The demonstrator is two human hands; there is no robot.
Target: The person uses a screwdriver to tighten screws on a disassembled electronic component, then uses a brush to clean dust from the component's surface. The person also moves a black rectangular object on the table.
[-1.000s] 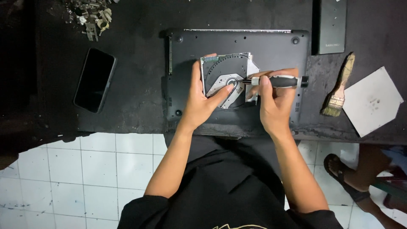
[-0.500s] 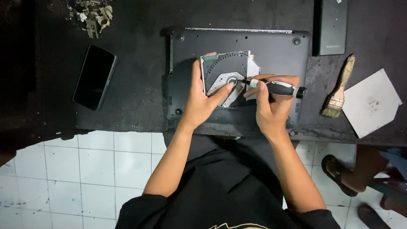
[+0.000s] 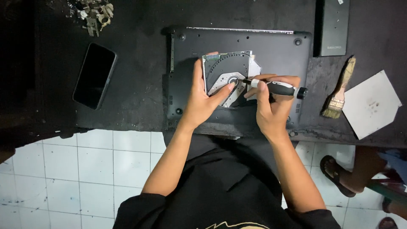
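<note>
**Desk:** What did the frame show at the centre?

**Photographer:** An optical disc drive [image 3: 229, 76], lid off, lay on the underside of a dark laptop [image 3: 275, 51] that rested on a black work surface [image 3: 140, 85]. The left hand [image 3: 203, 95] was spread over the drive's left edge, its fingers laid flat and one fingertip near the round hub. It pinned the drive rather than closing around it.

**Desk:** And the other hand?

**Photographer:** The right hand [image 3: 271, 108] was curled tight around a black-and-white screwdriver [image 3: 275, 87], held nearly level, its tip touching the drive beside the hub.

**Desk:** Anything else on the surface?

**Photographer:** A dark phone [image 3: 94, 75] lay face up well to the left, a heap of small metal scraps [image 3: 94, 12] above it. To the right sat a worn paintbrush [image 3: 339, 91], a white tile piece [image 3: 371, 104] just beside it, and a dark slim rectangular panel [image 3: 334, 26] at the top. A sandalled foot [image 3: 337, 174] of another person stood on the white tiled floor [image 3: 63, 169] below.
</note>
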